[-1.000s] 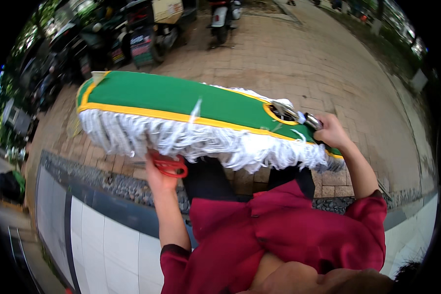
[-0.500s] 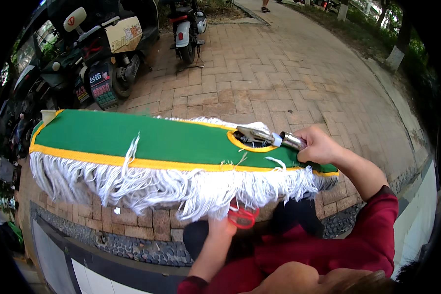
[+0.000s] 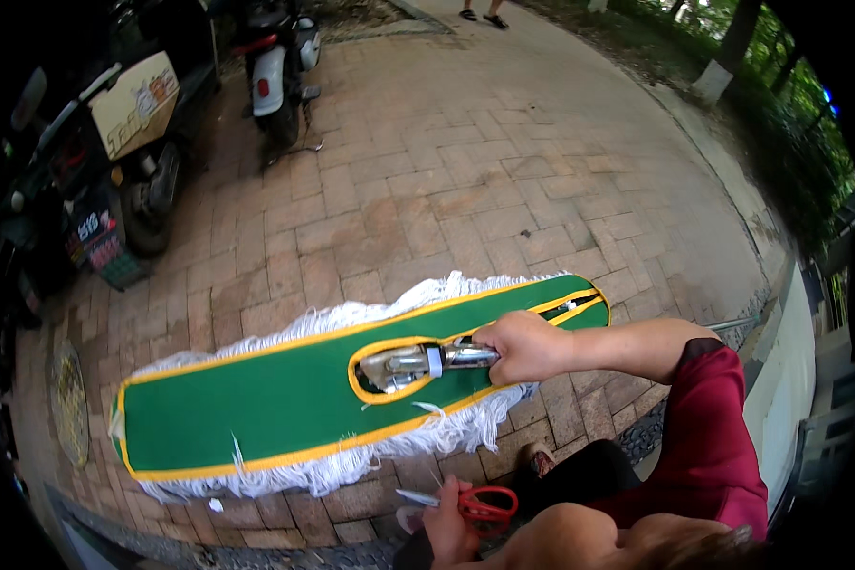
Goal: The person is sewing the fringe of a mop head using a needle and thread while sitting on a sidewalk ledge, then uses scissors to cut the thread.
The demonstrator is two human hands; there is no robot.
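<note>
A long flat mop head [image 3: 256, 415] spans the view in front of me, green cloth side up with yellow edging. White string fringe [image 3: 351, 469] hangs along both long edges. My right hand [image 3: 527, 348] is closed around the metal handle joint [image 3: 467, 355], which comes out of the oval opening in the green cloth. Low in the view, my left hand [image 3: 449, 525] holds red-handled scissors [image 3: 492, 506]. Their blades point left, just below the fringe, clear of the mop's strings.
Brick paving [image 3: 418, 209] lies all around. A white-and-black scooter [image 3: 269, 85] and other parked scooters stand at the upper left. A small white scrap [image 3: 216, 505] is on the bricks below the mop. Someone's feet [image 3: 484, 17] show far ahead. A pebble strip runs near my feet.
The mop head has gone lower and turned, its right end now farther from me and its green top facing up more. My left hand and scissors have come out from under the fringe.
</note>
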